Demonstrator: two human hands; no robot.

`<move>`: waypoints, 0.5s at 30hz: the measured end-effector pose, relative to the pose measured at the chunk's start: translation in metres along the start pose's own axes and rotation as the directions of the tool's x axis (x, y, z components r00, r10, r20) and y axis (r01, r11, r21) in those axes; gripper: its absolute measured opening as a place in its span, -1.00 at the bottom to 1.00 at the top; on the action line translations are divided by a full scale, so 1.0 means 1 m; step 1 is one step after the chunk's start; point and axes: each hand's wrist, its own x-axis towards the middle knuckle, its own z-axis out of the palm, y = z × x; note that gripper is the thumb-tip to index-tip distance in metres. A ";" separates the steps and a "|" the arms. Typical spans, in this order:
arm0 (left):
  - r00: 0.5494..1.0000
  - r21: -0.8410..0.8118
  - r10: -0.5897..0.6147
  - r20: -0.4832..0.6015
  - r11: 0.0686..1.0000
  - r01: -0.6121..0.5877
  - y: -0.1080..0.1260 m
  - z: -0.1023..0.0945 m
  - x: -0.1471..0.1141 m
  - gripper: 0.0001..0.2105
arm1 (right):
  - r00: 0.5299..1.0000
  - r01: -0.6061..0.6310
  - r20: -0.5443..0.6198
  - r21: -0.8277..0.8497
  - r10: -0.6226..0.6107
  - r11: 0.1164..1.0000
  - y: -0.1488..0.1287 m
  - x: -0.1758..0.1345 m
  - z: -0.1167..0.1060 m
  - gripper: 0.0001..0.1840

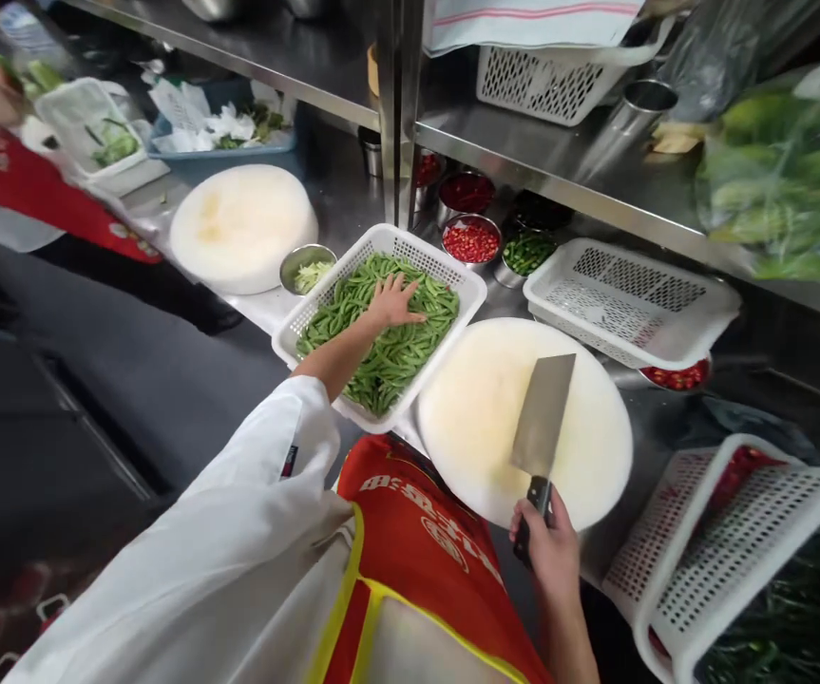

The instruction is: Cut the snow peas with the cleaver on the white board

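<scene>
My left hand [393, 302] lies with its fingers spread on a heap of green beans [402, 356]. The beans fill a white perforated basket [467, 281]. In my right hand [548, 532] is the black handle of a cleaver [544, 413], my fingers wrapped around it. Its broad blade rests over the round white cutting board [473, 418], pointing away from me. No food shows on that board. Beside the basket's left corner stands a small metal bowl [288, 273] of pale green cut pieces.
A second round board [238, 223] lies to the left, near a co-worker in a red apron [46, 199]. Behind are bowls of chopped red chillies [471, 239] and green pieces [527, 253], under a steel shelf [595, 190]. White baskets [627, 299] stand at right.
</scene>
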 end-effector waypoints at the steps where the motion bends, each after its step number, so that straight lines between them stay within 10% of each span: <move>1: 0.999 0.004 0.008 0.031 1.000 -0.008 0.003 -0.001 0.016 -0.02 | 0.999 -0.008 -0.036 0.027 0.009 1.000 -0.005 -0.002 0.010 -0.49; 4: 0.993 0.019 0.048 0.110 0.999 -0.051 0.011 0.007 0.030 -0.08 | 0.990 -0.020 -0.136 0.096 0.033 0.995 -0.015 -0.008 0.037 -0.54; 10: 0.928 0.132 0.321 0.189 0.928 -0.349 -0.001 0.023 -0.027 -0.14 | 0.966 -0.020 -0.254 0.120 0.050 0.993 -0.019 -0.016 0.069 -0.55; 15: 0.899 0.113 0.230 0.373 0.950 -0.290 0.001 0.016 -0.008 0.18 | 0.951 0.007 -0.309 0.097 0.024 0.995 -0.026 -0.014 0.082 -0.62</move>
